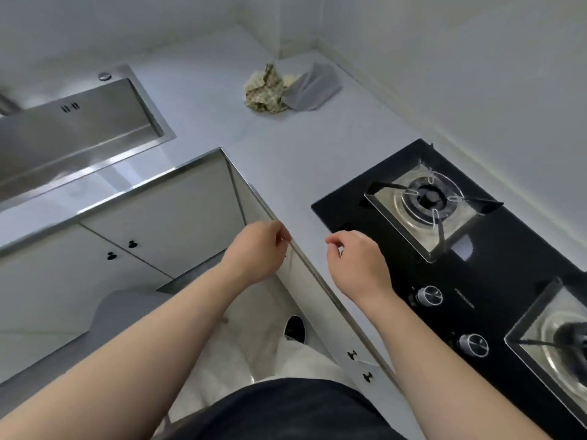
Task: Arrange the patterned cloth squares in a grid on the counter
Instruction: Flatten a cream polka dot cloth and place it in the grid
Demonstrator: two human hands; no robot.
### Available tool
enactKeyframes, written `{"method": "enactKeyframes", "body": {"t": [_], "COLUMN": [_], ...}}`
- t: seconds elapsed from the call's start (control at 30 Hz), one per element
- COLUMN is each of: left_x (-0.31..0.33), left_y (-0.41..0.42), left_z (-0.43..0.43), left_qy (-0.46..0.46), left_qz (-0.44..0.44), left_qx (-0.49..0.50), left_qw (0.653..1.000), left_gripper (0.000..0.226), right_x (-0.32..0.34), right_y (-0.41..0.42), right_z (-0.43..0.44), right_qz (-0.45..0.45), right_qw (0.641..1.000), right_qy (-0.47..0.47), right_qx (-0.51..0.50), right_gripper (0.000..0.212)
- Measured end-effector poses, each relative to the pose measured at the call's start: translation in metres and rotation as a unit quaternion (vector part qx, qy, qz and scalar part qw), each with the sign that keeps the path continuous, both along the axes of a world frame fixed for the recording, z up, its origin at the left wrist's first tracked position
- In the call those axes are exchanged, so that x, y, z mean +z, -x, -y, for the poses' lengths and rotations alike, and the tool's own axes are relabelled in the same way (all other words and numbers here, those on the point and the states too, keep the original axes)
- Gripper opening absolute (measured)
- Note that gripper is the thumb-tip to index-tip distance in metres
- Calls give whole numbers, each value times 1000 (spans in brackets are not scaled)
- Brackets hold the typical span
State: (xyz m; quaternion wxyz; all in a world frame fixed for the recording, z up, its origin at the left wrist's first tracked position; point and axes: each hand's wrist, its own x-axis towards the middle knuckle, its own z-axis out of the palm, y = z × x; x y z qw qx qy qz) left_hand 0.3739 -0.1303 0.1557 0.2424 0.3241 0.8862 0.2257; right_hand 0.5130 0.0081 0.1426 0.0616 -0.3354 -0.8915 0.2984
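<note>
Cloths in a crumpled heap on the worktop
Left hand and right hand loosely curled, holding nothing.

Single head-worn view, steeply downward, over counter corner, wide-angle

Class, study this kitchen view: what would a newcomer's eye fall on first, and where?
The left hand and right hand hover empty, fingers loosely curled, at the near edge of the counter. In the far corner a crumpled heap of patterned cloth lies against a grey pouch. A black gas hob fills the right side.
</note>
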Motion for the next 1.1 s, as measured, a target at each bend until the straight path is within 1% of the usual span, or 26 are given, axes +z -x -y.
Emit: {"method": "enactKeyframes", "body": {"t": [0.13,0.37,0.47,0.6,0.77,0.87,0.93,1.0,1.1], "left_x": [7,11,2,-20,-32,-31,-31,-34,-41], "left_y": [69,182,238,321,415,457,474,491,508], "left_z": [-29,-90,-114,-149,-194,-221,-233,-243,-250], "left_qy": [16,-27,-41,-50,-36,-53,-73,-84,-101], "left_qz": [-3,-34,-35,-35,3,19,21,33,49], "left_qx": [16,17,4,-20,-87,-111,-117,-116,-119], "left_qw": [1000,999,999,998,996,992,990,989,987], "left_gripper": [23,23,21,20,23,23,25,24,18], "right_x": [5,12,9,-5,-18,-28,-33,-41,-50], "right_y": [67,191,252,344,454,505,528,551,577], "right_z": [-33,-98,-126,-166,-209,-238,-256,-271,-282], "right_qz": [9,25,23,29,74,107,122,143,183], "right_qw": [1000,999,1000,998,992,987,985,983,981], "right_qy": [15,-7,-15,-38,-33,-30,-24,-24,-36], "right_qx": [21,33,12,-40,-94,-120,-121,-115,-57], "right_gripper": [27,28,27,25,24,26,31,42,61]}}
